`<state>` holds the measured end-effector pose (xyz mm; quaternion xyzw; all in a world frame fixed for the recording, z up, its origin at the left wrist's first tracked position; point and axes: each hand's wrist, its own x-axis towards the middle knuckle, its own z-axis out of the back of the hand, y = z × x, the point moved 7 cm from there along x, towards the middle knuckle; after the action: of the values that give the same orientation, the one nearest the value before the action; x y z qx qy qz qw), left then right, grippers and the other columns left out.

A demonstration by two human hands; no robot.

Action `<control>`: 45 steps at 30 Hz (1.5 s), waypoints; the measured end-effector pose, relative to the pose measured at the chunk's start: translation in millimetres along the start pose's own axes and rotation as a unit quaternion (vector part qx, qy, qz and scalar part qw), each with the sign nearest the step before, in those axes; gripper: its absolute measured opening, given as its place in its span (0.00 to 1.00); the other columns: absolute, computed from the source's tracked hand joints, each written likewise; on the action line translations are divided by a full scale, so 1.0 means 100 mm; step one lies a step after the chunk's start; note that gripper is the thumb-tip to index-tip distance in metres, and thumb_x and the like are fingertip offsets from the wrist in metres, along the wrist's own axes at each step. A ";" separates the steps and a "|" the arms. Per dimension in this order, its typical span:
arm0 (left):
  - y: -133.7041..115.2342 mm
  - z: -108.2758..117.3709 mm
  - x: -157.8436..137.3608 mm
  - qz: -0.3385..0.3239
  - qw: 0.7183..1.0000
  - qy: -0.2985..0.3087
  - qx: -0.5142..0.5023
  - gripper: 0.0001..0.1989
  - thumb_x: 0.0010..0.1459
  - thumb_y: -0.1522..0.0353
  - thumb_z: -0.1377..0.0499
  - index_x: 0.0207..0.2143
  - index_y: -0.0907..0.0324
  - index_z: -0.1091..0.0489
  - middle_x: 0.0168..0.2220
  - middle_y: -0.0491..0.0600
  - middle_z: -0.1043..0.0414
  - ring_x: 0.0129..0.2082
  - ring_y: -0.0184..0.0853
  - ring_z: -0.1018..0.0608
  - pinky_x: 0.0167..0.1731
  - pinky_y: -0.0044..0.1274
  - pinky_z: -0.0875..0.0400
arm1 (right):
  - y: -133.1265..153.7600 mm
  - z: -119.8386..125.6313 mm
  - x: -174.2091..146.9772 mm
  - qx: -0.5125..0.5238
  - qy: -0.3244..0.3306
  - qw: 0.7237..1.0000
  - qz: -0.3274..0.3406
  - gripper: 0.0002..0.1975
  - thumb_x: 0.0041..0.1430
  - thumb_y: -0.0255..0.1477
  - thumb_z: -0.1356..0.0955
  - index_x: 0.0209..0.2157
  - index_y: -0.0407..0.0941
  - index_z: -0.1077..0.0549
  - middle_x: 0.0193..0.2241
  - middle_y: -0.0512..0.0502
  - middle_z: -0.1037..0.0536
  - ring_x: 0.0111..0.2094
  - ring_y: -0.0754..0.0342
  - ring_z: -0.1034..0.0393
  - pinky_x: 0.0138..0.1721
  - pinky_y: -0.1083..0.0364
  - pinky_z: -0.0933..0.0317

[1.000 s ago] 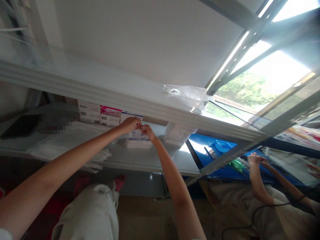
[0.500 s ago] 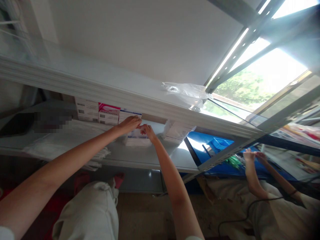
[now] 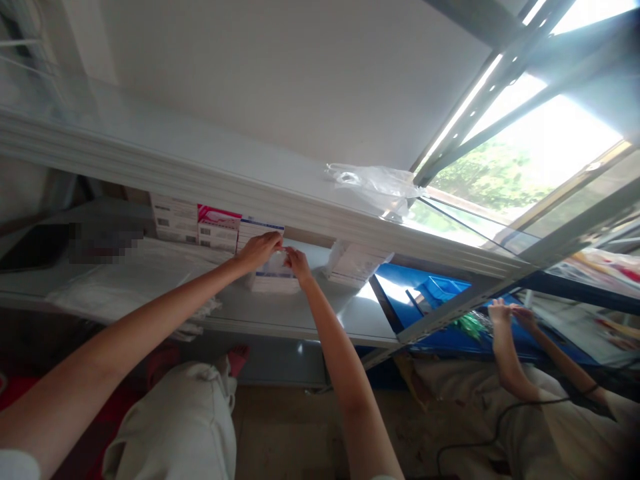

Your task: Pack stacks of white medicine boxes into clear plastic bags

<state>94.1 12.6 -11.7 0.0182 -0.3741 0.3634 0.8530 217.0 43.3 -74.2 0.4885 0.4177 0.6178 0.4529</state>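
Both of my hands meet above a white boxed stack in a clear plastic bag [image 3: 275, 281] on the lower shelf. My left hand [image 3: 263, 248] is closed, its fingers pinched together over the top of the bag. Almost touching it, my right hand [image 3: 297, 262] is also closed in a pinch. Between the fingertips is what looks like the bag's thin top, though it is hard to make out. Just behind stands a stack of white and blue boxes [image 3: 245, 230], beside a pink and white box [image 3: 219, 227].
A second bagged white stack [image 3: 353, 263] sits to the right. Flat plastic bags [image 3: 135, 270] lie left on the shelf. An upper shelf [image 3: 240, 177] overhangs my hands, with a crumpled clear bag [image 3: 375, 183] on it. At right, a co-worker's hands [image 3: 505, 311] are over a blue surface.
My hands have drawn slightly apart at the fingertips, uncovering more of the bagged stack's top. The view has shifted a little; the boxes stay in place.
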 end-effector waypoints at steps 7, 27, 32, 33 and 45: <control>0.02 -0.30 -0.16 0.035 0.984 -0.022 -0.174 0.33 0.51 0.66 0.36 0.57 0.59 0.45 0.50 0.55 0.33 0.42 0.36 0.25 0.42 0.28 0.31 | 0.09 0.06 0.03 -0.007 0.031 0.999 0.004 0.11 0.54 0.36 0.39 0.21 0.46 0.39 0.18 0.56 0.42 0.19 0.60 0.48 0.24 0.60 0.50; 0.60 -0.73 -0.08 0.187 0.863 0.074 -0.463 0.16 0.43 0.61 0.40 0.33 0.62 0.26 0.34 0.51 0.23 0.35 0.37 0.25 0.37 0.25 0.32 | 0.48 -0.07 -0.35 -0.623 -0.040 0.738 0.256 0.09 0.67 0.29 0.38 0.39 0.45 0.27 0.28 0.46 0.21 0.33 0.53 0.30 0.42 0.52 0.51; 0.58 -0.78 -0.11 0.177 0.873 0.138 -0.433 0.12 0.43 0.64 0.41 0.28 0.64 0.26 0.28 0.49 0.23 0.29 0.34 0.25 0.32 0.24 0.33 | 0.45 -0.20 -0.37 -0.660 -0.022 0.696 0.281 0.11 0.67 0.25 0.41 0.37 0.44 0.28 0.29 0.45 0.23 0.34 0.52 0.32 0.41 0.51 0.50; 0.59 -0.79 -0.11 0.180 0.880 0.142 -0.417 0.11 0.43 0.65 0.41 0.27 0.64 0.26 0.28 0.49 0.23 0.28 0.34 0.25 0.32 0.24 0.33 | 0.46 -0.20 -0.37 -0.664 -0.025 0.693 0.279 0.10 0.66 0.25 0.40 0.37 0.44 0.28 0.29 0.45 0.23 0.34 0.52 0.32 0.43 0.51 0.50; 0.42 -0.22 -0.28 -0.027 0.997 0.051 0.042 0.09 0.54 0.76 0.44 0.28 0.58 0.26 0.32 0.50 0.25 0.41 0.39 0.27 0.58 0.40 0.44 | 0.18 0.38 -0.36 -0.498 -0.167 0.851 -0.003 0.13 0.61 0.40 0.34 0.32 0.46 0.25 0.31 0.46 0.20 0.36 0.52 0.28 0.46 0.51 0.51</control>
<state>68.9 33.5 -55.8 0.0456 -0.3143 0.3562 0.8788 255.4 6.8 -58.2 0.2922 -0.0267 0.6507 0.7003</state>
